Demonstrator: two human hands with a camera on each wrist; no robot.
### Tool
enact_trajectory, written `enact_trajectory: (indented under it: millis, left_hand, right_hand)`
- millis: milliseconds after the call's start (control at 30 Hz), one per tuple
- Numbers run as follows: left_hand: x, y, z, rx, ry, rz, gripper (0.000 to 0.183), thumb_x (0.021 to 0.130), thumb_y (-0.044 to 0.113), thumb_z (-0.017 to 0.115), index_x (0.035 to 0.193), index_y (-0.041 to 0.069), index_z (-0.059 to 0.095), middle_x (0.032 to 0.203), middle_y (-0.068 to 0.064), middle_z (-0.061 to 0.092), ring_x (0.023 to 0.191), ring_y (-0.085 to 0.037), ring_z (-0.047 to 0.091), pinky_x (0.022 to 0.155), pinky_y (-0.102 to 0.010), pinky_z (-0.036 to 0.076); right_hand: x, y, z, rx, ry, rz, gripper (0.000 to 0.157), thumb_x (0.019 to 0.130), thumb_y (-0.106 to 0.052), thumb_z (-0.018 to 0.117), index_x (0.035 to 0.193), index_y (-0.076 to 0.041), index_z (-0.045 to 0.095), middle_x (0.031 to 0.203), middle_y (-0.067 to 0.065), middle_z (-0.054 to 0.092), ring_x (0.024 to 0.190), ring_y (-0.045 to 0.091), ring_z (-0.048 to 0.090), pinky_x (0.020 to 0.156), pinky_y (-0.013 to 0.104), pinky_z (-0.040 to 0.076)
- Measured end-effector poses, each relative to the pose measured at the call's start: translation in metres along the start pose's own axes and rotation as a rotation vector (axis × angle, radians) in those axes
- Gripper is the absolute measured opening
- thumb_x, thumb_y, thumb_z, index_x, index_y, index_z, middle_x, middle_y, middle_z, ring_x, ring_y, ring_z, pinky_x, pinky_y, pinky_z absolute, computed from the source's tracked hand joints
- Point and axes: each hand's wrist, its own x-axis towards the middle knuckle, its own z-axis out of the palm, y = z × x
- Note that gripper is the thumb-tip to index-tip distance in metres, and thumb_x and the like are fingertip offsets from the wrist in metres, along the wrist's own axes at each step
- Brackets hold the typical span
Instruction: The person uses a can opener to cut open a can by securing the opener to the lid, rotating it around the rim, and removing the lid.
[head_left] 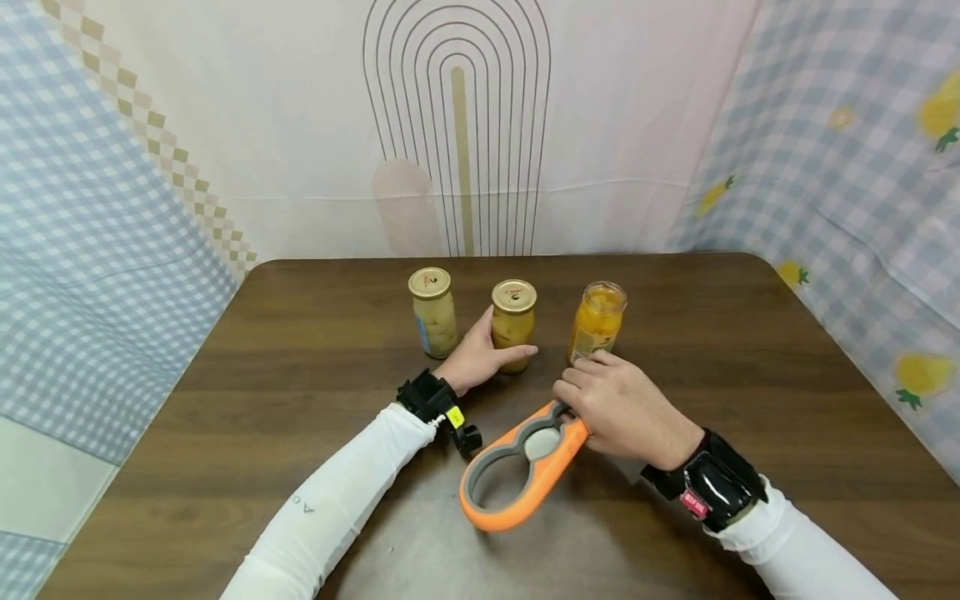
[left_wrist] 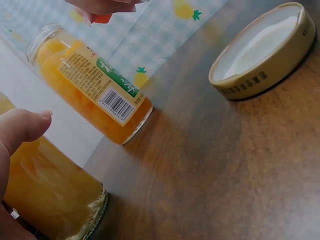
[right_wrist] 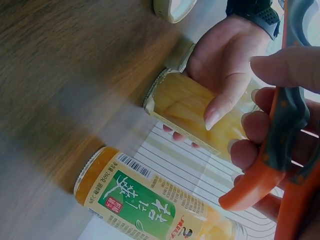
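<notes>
My left hand (head_left: pixel 472 360) grips the middle glass jar (head_left: pixel 513 325), which holds pale yellow pieces under a gold lid. In the right wrist view, the thumb lies across the jar's near side and fingertips show beyond it. My right hand (head_left: pixel 618 408) holds an orange and grey jar opener (head_left: pixel 561 475) by its handles, raised over the table. Right of the gripped jar stands a lidless jar (head_left: pixel 598 317) of orange fruit, its label (left_wrist: pixel 105 82) facing the left wrist camera. A loose gold lid (left_wrist: pixel 265 47) lies inside-up on the wood; from above, it shows through the opener's loop.
Another gold-lidded jar (head_left: pixel 435 317) stands upright just left of my left hand. All of this is on a brown wooden table (head_left: pixel 300 358). Behind it hangs a white cloth (head_left: pixel 285 125) with arch lines, and checked cloths (head_left: pixel 810 150) flank the sides.
</notes>
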Motion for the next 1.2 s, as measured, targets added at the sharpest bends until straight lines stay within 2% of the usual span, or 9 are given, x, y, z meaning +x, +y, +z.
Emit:
enact_trajectory:
  millis: [667, 1200]
  left_hand:
    - [-0.0023, 0.0003, -0.0026, 0.003, -0.023, -0.001, 0.063, 0.092, 0.021, 0.077, 0.144, 0.022, 0.042, 0.134, -0.004, 0.058, 0.121, -0.021, 0.059, 0.104, -0.04, 0.05]
    - [-0.0067, -0.0022, -0.0022, -0.002, -0.041, 0.015, 0.066, 0.092, 0.021, 0.077, 0.146, 0.024, 0.04, 0.134, -0.004, 0.058, 0.12, -0.021, 0.059, 0.103, -0.04, 0.05]
  right_hand:
    - [0.001, 0.0014, -0.0003, 0.021, -0.006, 0.004, 0.022, 0.075, -0.022, 0.082, 0.082, -0.016, 0.062, 0.076, -0.004, 0.059, 0.079, 0.018, 0.06, 0.08, 0.037, 0.052]
    - [0.0007, 0.0013, -0.0008, 0.059, 0.019, 0.019, 0.02, 0.08, -0.02, 0.078, 0.085, -0.015, 0.06, 0.078, -0.002, 0.055, 0.085, 0.02, 0.06, 0.084, 0.037, 0.051]
